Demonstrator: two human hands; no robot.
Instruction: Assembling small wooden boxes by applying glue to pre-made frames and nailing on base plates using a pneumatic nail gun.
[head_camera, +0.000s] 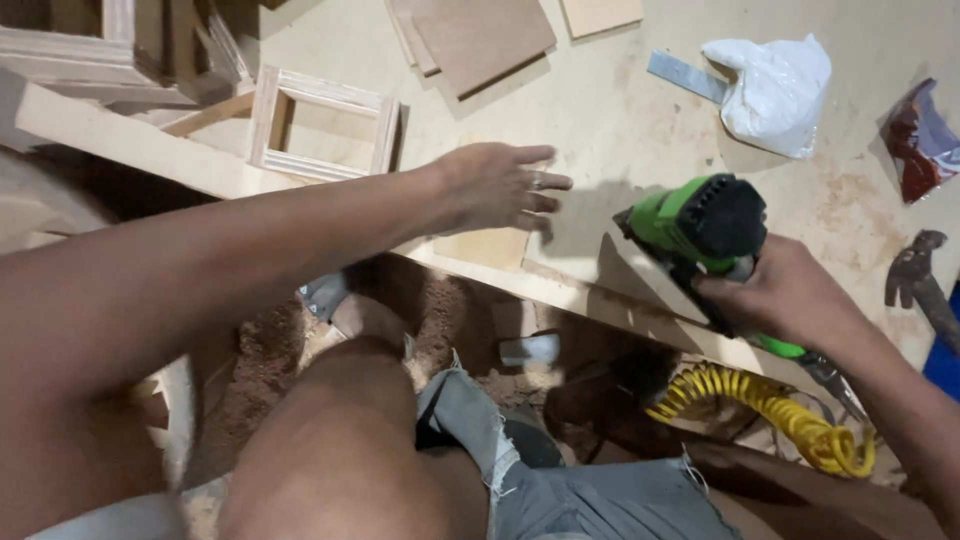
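Note:
My right hand (790, 295) grips a green and black air nail gun (700, 225), its nose resting on the pale workbench (620, 130) near the front edge. A yellow coiled air hose (770, 405) hangs from its handle below the bench. My left hand (495, 185) reaches out over the bench with fingers spread, palm down above a small square plywood piece (485, 247). I cannot tell whether it touches the wood. My bare knee (350, 400) and grey frayed shorts fill the lower part of the view.
A square wooden frame (325, 125) lies at the back left beside stacked frames (90, 50). Flat plywood panels (480, 35) lie at the back, a white plastic bag (775, 90) and a metal strip to the right, a hammer (925, 280) at the far right. Sawdust covers the floor.

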